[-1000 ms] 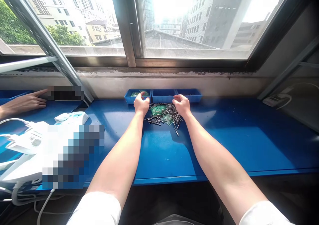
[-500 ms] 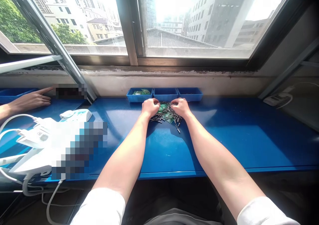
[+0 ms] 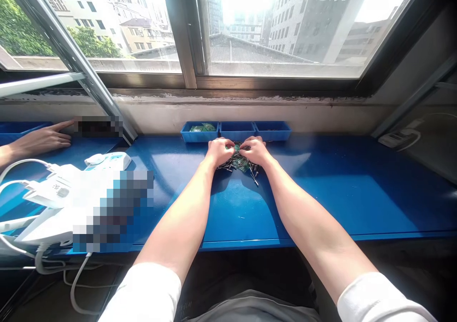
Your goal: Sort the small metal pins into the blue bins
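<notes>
A pile of small dark metal pins (image 3: 254,174), which look like rivets or screws, lies on the blue table with flat green pieces (image 3: 243,165) mixed in. Over the left part of the pile, my left hand (image 3: 220,151) has its fingers curled and closed. My right hand (image 3: 254,150) is closed too, close beside it on the right. The two sets of fingertips nearly meet above a green piece; what they grip is too small to make out. My hands hide much of the heap.
Behind the pile stand three joined blue bins (image 3: 237,131); the left one holds green pieces. A white power strip (image 3: 53,227) with plugs and cables lies at the left. Another person's hand (image 3: 44,140) rests farther left, past a metal post (image 3: 103,93). Windows rise behind.
My hands have come closer together over the pile, the left moving right and the right slightly left. The view has tilted a little.
</notes>
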Demonstrator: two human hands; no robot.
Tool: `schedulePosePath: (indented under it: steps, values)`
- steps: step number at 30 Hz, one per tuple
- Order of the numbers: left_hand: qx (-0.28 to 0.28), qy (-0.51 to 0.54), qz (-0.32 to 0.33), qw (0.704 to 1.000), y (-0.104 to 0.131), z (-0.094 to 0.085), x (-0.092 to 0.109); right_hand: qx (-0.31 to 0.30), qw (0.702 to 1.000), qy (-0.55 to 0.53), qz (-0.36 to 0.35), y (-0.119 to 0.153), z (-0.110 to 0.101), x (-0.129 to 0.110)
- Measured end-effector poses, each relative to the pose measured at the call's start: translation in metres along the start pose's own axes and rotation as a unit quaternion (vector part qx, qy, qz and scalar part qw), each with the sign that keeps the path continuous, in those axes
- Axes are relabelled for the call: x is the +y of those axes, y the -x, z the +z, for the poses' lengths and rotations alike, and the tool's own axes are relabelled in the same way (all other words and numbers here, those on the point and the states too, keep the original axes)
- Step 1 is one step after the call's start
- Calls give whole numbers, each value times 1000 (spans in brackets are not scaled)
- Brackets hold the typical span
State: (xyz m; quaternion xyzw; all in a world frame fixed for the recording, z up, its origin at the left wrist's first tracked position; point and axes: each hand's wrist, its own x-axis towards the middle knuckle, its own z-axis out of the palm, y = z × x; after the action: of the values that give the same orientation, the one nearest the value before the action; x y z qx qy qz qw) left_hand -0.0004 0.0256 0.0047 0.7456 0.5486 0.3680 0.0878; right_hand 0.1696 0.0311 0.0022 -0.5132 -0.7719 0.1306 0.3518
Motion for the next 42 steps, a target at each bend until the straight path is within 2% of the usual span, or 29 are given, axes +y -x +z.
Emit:
schedulePosePath:
  steps: [4, 8, 13, 18, 23, 30, 34, 37, 40, 42]
  values:
    - [-28, -34, 19, 999, 1, -1, 2, 11, 1000, -14, 3, 0, 1, 1]
    - [-42, -20, 22, 999, 2, -2, 3, 16, 1000, -20, 3, -1, 1, 1]
    - [-23, 23, 6, 999, 2, -3, 5, 18, 999, -31, -4, -1, 1, 0]
    - [18, 77, -25, 997, -1, -5, 6, 14, 996, -78, -49, -1, -1, -1]
    - [16, 101, -55, 993, -1, -6, 9, 31, 991, -102, -79, -4, -1, -1]
    - [16, 101, -42, 994, 1, -8, 13, 16, 991, -123, -41, -6, 0, -1]
    - [33, 81, -71, 994, 0, -9, 12, 43, 964, -263, -23, -6, -1, -4]
    - [36, 72, -84, 993, -1, -9, 11, 31, 936, -350, -4, -6, -4, -7]
    - [39, 58, -82, 994, -2, -8, 10, 39, 928, -371, 19, -7, -6, -6]
    - [64, 45, -92, 993, -2, -7, 9, 76, 933, -349, 35, -9, -5, -2]
